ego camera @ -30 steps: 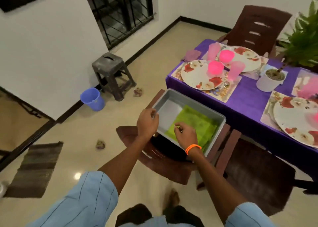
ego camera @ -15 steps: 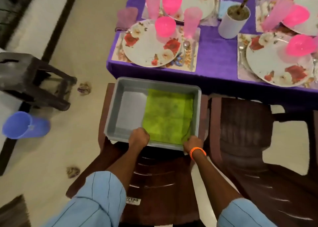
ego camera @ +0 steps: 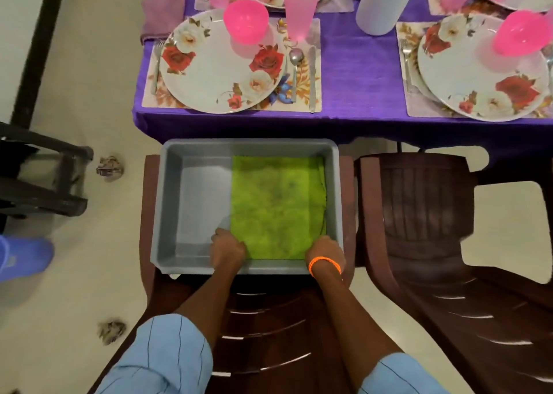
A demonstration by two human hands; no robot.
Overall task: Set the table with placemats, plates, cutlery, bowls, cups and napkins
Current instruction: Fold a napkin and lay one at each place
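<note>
So both hands sit at the near edge of the green napkin point(ego camera: 278, 202) lying flat in the grey tub point(ego camera: 191, 196) on the chair: left hand point(ego camera: 228, 251) and right hand point(ego camera: 324, 251) curled at its corners (pinch likely, fingertips hidden), cloth extending away toward the table point(ego camera: 359, 73).

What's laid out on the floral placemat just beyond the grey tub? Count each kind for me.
Plate: 1
Pink bowl: 1
Pink cup: 1
Fork: 1
Spoon: 1
Knife: 1
Total: 6
</note>
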